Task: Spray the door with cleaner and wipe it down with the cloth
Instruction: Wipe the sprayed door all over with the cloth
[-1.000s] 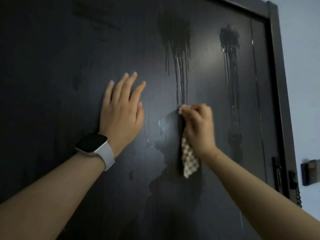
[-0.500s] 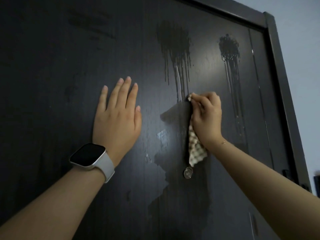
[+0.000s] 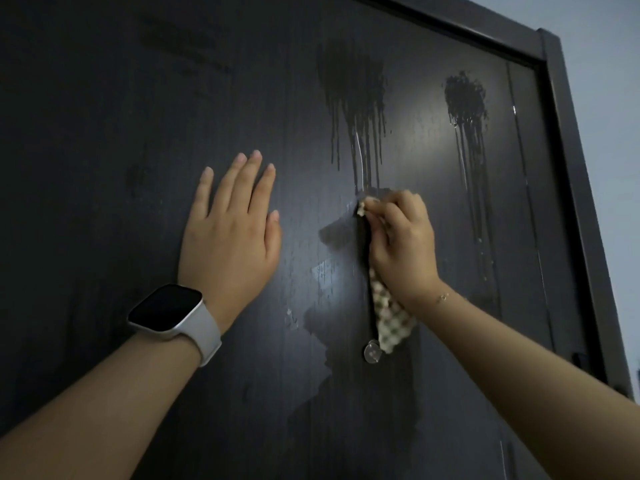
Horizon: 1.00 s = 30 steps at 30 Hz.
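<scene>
While the left hand lies flat, fingers straight, on the dark door, the right hand grips the checked cloth, pressing it below a wet spray run.

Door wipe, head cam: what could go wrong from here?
1. The cloth in the right hand sits at the foot of the middle drips; the right drips are untouched and may run on down the door.
2. The cloth's hanging tail touches a small clear hook and could snag.
3. The left hand is pressed flat on the door; it may leave prints.
</scene>
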Motion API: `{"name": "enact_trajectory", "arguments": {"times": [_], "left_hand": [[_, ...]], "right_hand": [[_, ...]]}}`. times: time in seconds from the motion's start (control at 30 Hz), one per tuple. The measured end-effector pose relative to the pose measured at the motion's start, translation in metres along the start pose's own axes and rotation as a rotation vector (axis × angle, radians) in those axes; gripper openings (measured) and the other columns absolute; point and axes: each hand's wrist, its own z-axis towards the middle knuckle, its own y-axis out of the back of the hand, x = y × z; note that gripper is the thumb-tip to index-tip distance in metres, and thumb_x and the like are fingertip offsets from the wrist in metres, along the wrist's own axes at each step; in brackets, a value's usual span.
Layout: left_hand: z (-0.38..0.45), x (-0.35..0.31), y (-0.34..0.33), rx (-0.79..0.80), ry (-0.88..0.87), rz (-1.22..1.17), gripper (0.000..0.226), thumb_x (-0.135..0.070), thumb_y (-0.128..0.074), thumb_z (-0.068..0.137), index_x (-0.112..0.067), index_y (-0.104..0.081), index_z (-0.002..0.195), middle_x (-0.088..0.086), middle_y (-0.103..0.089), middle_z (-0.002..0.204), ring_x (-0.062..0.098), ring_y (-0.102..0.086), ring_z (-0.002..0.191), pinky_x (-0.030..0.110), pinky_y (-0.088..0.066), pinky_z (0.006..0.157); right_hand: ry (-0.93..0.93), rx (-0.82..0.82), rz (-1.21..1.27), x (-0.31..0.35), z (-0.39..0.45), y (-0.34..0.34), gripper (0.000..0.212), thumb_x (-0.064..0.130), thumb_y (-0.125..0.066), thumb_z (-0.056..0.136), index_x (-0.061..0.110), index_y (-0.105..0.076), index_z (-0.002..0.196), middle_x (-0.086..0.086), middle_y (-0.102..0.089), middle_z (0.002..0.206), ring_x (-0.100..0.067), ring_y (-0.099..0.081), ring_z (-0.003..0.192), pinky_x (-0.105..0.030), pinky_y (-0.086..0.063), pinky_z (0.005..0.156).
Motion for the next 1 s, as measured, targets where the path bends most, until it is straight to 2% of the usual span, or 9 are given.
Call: {"name": "enact_trajectory", "arguments": {"times": [0.1,0.23,0.37,0.53,0.6,0.73,0.87,1.0], "left_hand": [[-0.002,-0.002,-0.001,-0.009,0.008,0.002,0.054,-0.029,-0.029,0.099,-0.006,-0.035,0.148,0.013,-0.031,0.156,0.026,-0.027,0.145,0.05,-0.018,0.119],[-0.001,-0.001,-0.001,-0.011,0.011,0.008,0.054,-0.029,-0.029,0.099,-0.006,-0.035,0.148,0.012,-0.032,0.156,0.026,-0.027,0.145,0.05,-0.019,0.119],[-0.001,-0.002,-0.002,-0.032,0.008,0.009,0.054,-0.029,-0.03,0.098,-0.007,-0.037,0.147,0.012,-0.034,0.155,0.025,-0.03,0.145,0.049,-0.021,0.119],[0.0,-0.003,-0.003,-0.038,0.01,-0.006,0.054,-0.03,-0.031,0.097,-0.008,-0.04,0.146,0.01,-0.036,0.154,0.024,-0.031,0.144,0.048,-0.021,0.119],[-0.001,-0.002,-0.001,-0.046,0.03,-0.011,0.054,-0.03,-0.032,0.097,-0.008,-0.042,0.145,0.01,-0.037,0.154,0.024,-0.032,0.143,0.048,-0.021,0.119],[-0.001,-0.003,0.001,-0.021,0.03,-0.014,0.054,-0.03,-0.032,0.097,-0.008,-0.04,0.146,0.01,-0.036,0.154,0.023,-0.031,0.144,0.048,-0.021,0.119],[-0.002,-0.004,0.001,-0.009,0.034,-0.003,0.054,-0.03,-0.033,0.096,-0.009,-0.041,0.146,0.009,-0.036,0.154,0.022,-0.031,0.144,0.046,-0.02,0.12],[-0.001,-0.003,0.0,-0.017,0.039,-0.005,0.054,-0.031,-0.033,0.096,-0.011,-0.041,0.145,0.007,-0.037,0.154,0.021,-0.031,0.144,0.045,-0.019,0.12]], "right_hand": [[0.074,0.05,0.037,-0.001,-0.014,0.006,0.007,-0.004,-0.061,0.092,-0.008,-0.067,0.091,-0.016,-0.057,0.086,-0.03,-0.051,0.079,-0.028,-0.04,0.074],[0.071,0.055,0.031,-0.01,0.036,-0.006,0.009,-0.002,-0.059,0.091,-0.005,-0.064,0.085,-0.019,-0.057,0.086,-0.035,-0.054,0.082,-0.038,-0.044,0.073],[-0.003,-0.012,0.013,-0.017,0.082,-0.022,0.015,0.005,-0.056,0.092,-0.003,-0.065,0.083,-0.019,-0.057,0.086,-0.036,-0.056,0.084,-0.031,-0.04,0.074],[0.029,-0.013,0.083,-0.005,0.017,-0.01,0.012,0.0,-0.059,0.092,-0.003,-0.064,0.082,-0.016,-0.055,0.086,-0.028,-0.049,0.082,-0.024,-0.034,0.076],[0.105,0.044,0.102,-0.005,0.009,-0.004,0.008,-0.002,-0.06,0.091,-0.004,-0.066,0.086,-0.016,-0.056,0.086,-0.028,-0.049,0.08,-0.027,-0.038,0.074],[0.233,0.094,0.027,-0.017,0.06,-0.01,0.012,-0.001,-0.056,0.093,-0.004,-0.063,0.084,-0.02,-0.055,0.083,-0.037,-0.051,0.077,-0.042,-0.04,0.07],[0.167,0.025,0.008,-0.026,0.103,-0.026,0.019,0.004,-0.054,0.095,-0.003,-0.059,0.078,-0.021,-0.055,0.084,-0.04,-0.053,0.079,-0.041,-0.039,0.072],[0.146,-0.008,0.029,-0.021,0.079,-0.023,0.016,0.002,-0.055,0.094,-0.003,-0.061,0.081,-0.019,-0.054,0.085,-0.035,-0.051,0.081,-0.035,-0.037,0.072]]}}
